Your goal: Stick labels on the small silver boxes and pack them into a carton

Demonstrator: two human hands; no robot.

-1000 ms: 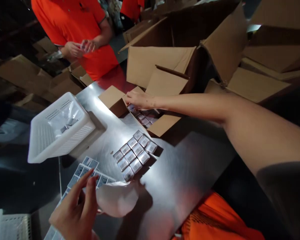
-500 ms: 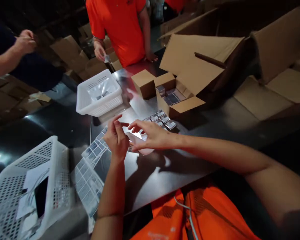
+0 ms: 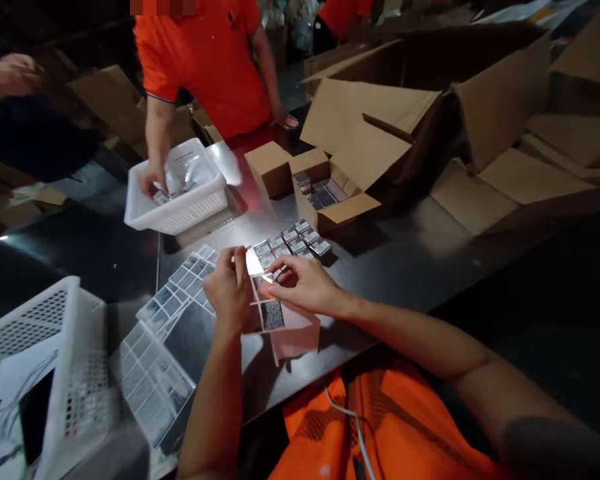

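Observation:
A sheet of square stickers (image 3: 296,325) is tilted up before me, its white grid and one dark speckled square facing me. My left hand (image 3: 229,285) is closed on the sheet's left edge. With thumb and fingertips pinched together, my right hand (image 3: 307,285) is at a sticker near the sheet's top; the small piece between the fingers is partly hidden. Just beyond my hands, several small silvery boxes (image 3: 296,244) stand in rows on the metal table. More sticker sheets (image 3: 153,373) lie to the left of my left forearm.
An open carton (image 3: 350,208) with small boxes inside stands behind the rows, beside a closed carton (image 3: 269,167). A co-worker's hand (image 3: 154,180) reaches into a white basket (image 3: 195,212). At the left is another basket (image 3: 87,373) holding a phone and cables. Large cartons (image 3: 500,100) fill the back right.
The sticker sheet has tipped so its gridded face shows, and my right fingers have closed into a pinch at it. The co-worker's hand has gone down into the basket. My view has shifted right.

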